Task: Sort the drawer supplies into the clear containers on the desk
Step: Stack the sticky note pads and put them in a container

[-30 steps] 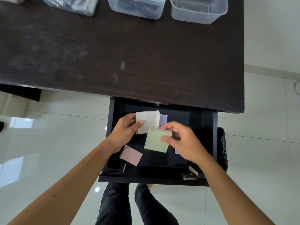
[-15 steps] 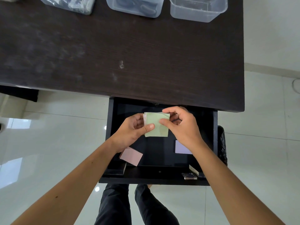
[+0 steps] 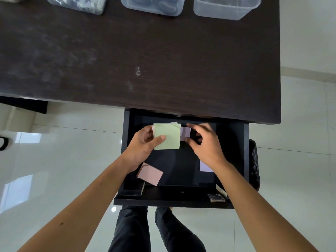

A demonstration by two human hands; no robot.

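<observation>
Over the open black drawer (image 3: 231, 157), my left hand (image 3: 143, 144) holds a stack of sticky-note pads, a green pad (image 3: 168, 136) on top, thumb pressed on its face. My right hand (image 3: 203, 140) hovers just right of the stack, fingers spread and loosely curled around a lilac pad (image 3: 185, 132) lying at the drawer's back; I cannot tell whether it touches it. A pink pad (image 3: 151, 174) lies at the drawer's front left, another lilac pad (image 3: 205, 167) at the right, partly hidden by my wrist. Three clear containers (image 3: 225, 8) stand along the desk's far edge.
The dark wooden desk (image 3: 138, 57) stretches between the drawer and the containers. A small metal clip (image 3: 217, 197) lies on the drawer's front lip. A black bag (image 3: 254, 164) hangs right of the drawer. My legs stand below on a glossy white floor.
My right hand placed the green pad onto the stack in my left hand, let go, and moved right toward the lilac pad at the drawer's back.
</observation>
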